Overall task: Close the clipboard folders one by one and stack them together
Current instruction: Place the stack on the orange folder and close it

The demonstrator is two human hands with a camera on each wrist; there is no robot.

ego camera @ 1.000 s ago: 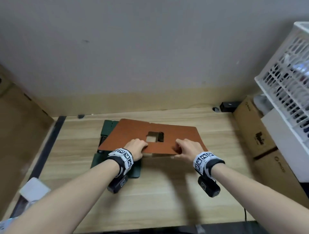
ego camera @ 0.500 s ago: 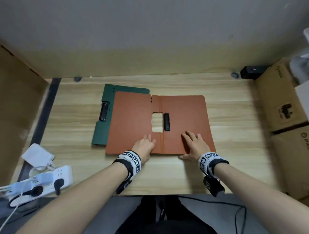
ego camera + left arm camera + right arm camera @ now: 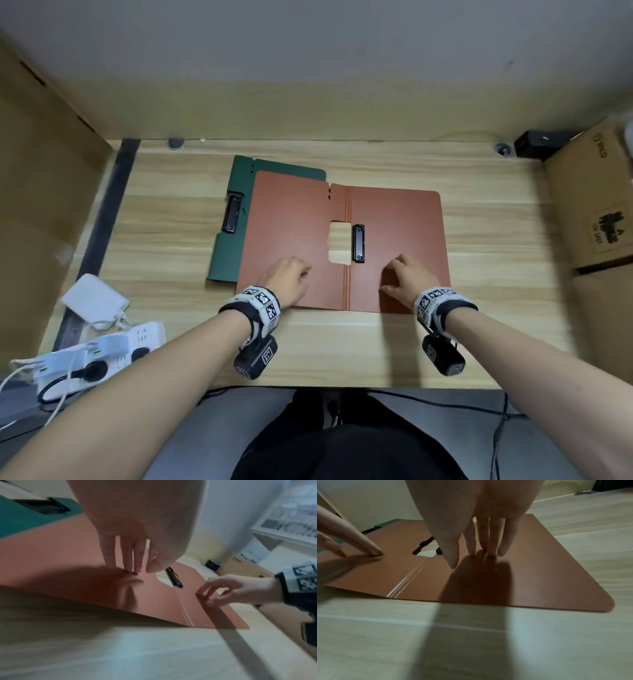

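A brown clipboard folder point(image 3: 291, 222) lies open and flat on the wooden desk point(image 3: 496, 257), its black clip point(image 3: 358, 243) beside the spine. It overlaps a green folder point(image 3: 236, 246) on the left, whose clip point(image 3: 233, 214) shows. My left hand point(image 3: 294, 274) stands on the brown folder's left flap, with straight fingertips point(image 3: 133, 568) touching it. My right hand point(image 3: 400, 274) does the same on the right panel, fingertips point(image 3: 479, 553) down and palm raised. Neither hand grips anything.
A white power strip point(image 3: 102, 356) and a white adapter point(image 3: 96, 301) lie at the desk's left front corner. Cardboard boxes point(image 3: 592, 205) stand along the right side, with a small black device point(image 3: 539, 149) at the back. The wall closes the far edge.
The brown folder, held up off the desk a second ago, now lies flat and open. Both palms have since lifted, leaving only fingertips on it.
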